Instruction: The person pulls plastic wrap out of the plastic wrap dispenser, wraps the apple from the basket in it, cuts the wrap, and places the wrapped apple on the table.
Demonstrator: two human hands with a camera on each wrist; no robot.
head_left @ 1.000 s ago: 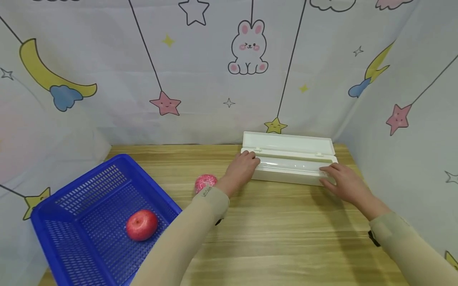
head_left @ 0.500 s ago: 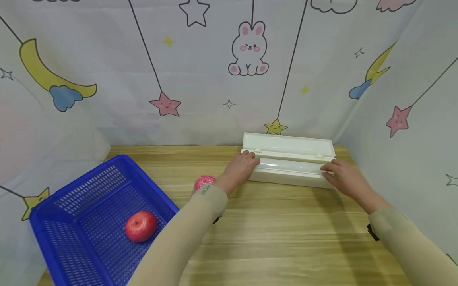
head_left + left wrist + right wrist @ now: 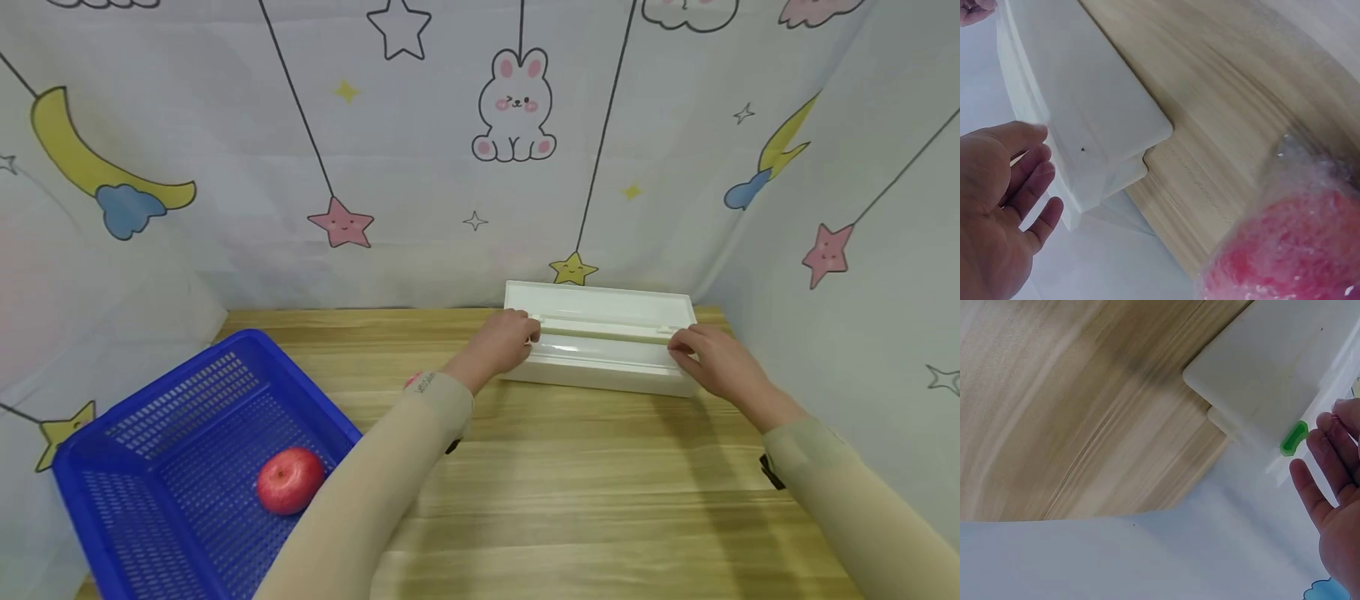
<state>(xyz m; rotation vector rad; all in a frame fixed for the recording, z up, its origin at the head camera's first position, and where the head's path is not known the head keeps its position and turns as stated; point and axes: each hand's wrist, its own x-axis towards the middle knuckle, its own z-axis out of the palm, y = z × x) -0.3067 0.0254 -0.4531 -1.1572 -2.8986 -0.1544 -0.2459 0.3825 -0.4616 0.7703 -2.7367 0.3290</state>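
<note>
A white cling film box [image 3: 600, 379] lies at the back of the table with its lid [image 3: 600, 302] raised behind it. Glossy clear film [image 3: 592, 348] shows along its opening. At the box's left end, my left hand [image 3: 501, 340] has bent fingers and seems to pinch the film's edge. My right hand [image 3: 716, 360] does the same at the right end, thumb meeting fingertips in the right wrist view. There, a green slider [image 3: 1294, 439] sits beside the fingers. The film itself is hard to see between the fingers.
A blue plastic basket [image 3: 206, 367] holding a red apple [image 3: 291, 481] stands at the left. A red film-wrapped fruit [image 3: 1285, 250] lies near my left wrist, mostly hidden by the sleeve in the head view. Patterned curtain [image 3: 420, 167] encloses the wooden table [image 3: 570, 500].
My right hand has risen slightly toward the box's back edge, and its fingers have drawn together. My left hand's fingers have curled more at the left end. The box stays put.
</note>
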